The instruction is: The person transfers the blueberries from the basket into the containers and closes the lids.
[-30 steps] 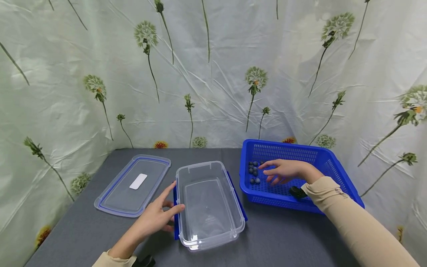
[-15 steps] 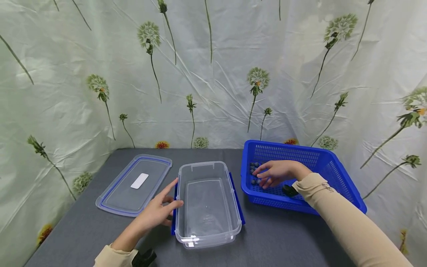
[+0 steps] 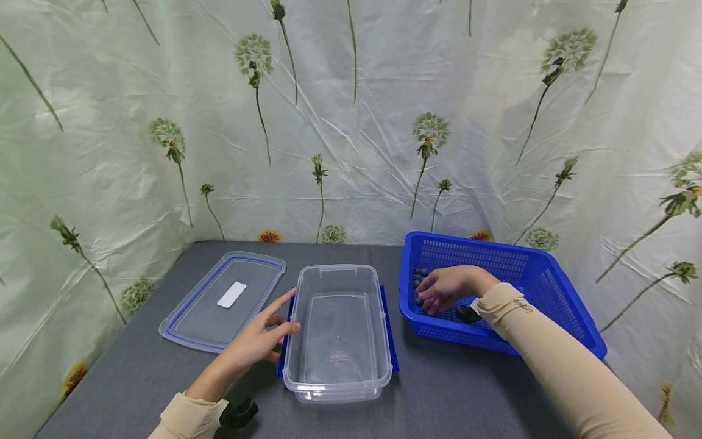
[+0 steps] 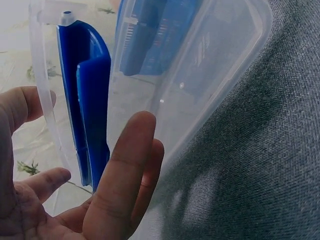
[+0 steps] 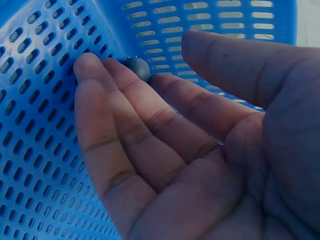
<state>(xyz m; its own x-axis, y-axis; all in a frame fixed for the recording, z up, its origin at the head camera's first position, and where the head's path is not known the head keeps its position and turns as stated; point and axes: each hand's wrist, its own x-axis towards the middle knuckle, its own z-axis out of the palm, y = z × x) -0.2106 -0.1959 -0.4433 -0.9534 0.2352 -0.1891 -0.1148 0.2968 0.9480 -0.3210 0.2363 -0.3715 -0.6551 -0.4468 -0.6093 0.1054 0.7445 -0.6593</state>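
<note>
- The right hand (image 3: 446,286) reached down into a blue slotted basket (image 3: 471,241) at the right of a dark grey table (image 3: 439,378). Its fingers were loosely bent and close together, the thumb apart, with no grasp visible.
- Small dark round berries (image 3: 418,302), probably blueberries, lay loose near the basket's left end. One showed just beyond the fingertips; whether skin touched it could not be told.
- The left hand (image 3: 255,341) rested at the left side of a clear, lidless container (image 3: 337,387) in the middle of the table. The thumb lay at the rim and the relaxed fingers were outside, beside a blue latch (image 4: 95,100), not clenched.
- Its clear lid (image 3: 236,311), edged in blue, lay flat to the left, just beyond that hand.
- The berries seemed likely to roll if nudged, being round and loose; a hard pinch might have bruised one or shot it away.
- A sideways push might have turned or slid the container, since the hand steadied only one side, and the hanging latch might have caught a finger.
- The black device (image 3: 468,314) at the right wrist sat low over the basket; lifting carelessly might have knocked the near rim.
</note>
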